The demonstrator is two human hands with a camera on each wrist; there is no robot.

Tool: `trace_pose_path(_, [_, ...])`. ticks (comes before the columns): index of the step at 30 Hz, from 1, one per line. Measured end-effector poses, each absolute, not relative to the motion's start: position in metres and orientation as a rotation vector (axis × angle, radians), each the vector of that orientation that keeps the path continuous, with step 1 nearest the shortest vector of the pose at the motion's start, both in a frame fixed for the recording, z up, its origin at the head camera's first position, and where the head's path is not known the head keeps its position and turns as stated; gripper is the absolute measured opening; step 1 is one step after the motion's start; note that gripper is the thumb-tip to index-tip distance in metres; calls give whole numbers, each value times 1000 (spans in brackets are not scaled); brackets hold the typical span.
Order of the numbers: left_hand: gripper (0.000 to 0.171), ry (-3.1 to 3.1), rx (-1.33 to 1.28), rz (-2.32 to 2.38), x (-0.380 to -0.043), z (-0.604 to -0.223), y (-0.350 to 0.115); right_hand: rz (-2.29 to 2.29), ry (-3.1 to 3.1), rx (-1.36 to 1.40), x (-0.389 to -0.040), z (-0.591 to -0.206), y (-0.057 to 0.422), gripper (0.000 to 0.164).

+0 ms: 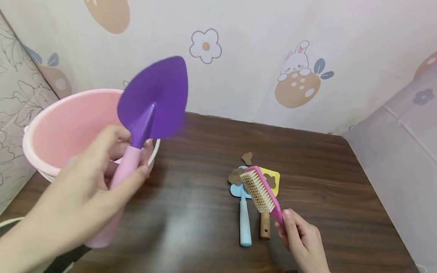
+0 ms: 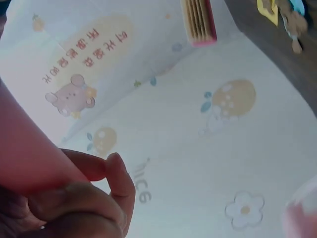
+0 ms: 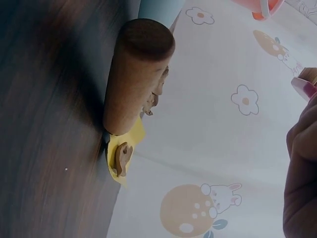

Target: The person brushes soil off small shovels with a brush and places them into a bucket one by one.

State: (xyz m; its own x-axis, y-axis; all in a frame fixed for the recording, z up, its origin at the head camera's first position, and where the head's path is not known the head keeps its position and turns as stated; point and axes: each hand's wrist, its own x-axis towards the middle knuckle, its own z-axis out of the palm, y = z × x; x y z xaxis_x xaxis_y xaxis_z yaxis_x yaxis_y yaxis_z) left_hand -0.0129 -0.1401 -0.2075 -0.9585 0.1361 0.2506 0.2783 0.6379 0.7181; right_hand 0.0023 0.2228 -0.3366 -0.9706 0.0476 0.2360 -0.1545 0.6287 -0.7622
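Note:
My left hand (image 1: 76,185) grips the pink handle of a garden trowel (image 1: 157,91), its purple pointed blade tilted up over the table at left. In the left wrist view the trowel's handle (image 2: 25,148) lies across the curled fingers. At lower right, my right hand (image 1: 305,237) pinches the handle of a pink brush (image 1: 259,189), pale bristles showing. Below the brush in the head view lie a small light-blue shovel (image 1: 244,227) and a yellow-bladed scraper with a wooden handle (image 1: 265,227). Brown lumps (image 1: 235,177) sit on both blades, partly hidden by the brush.
A pink bucket (image 1: 41,129) with a pale rim stands at the left, behind my left hand. Another brown lump (image 1: 247,158) lies on the dark wooden table (image 1: 327,182) beyond the tools. Printed wall covering (image 1: 239,76) borders the table's back and right sides.

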Motion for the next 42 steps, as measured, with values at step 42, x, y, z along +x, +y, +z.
trace_pose_path(42, [42, -3415, -250, -308, -129, -259, -332, 1206, -2694, 142, -3, -342, 219, 34])
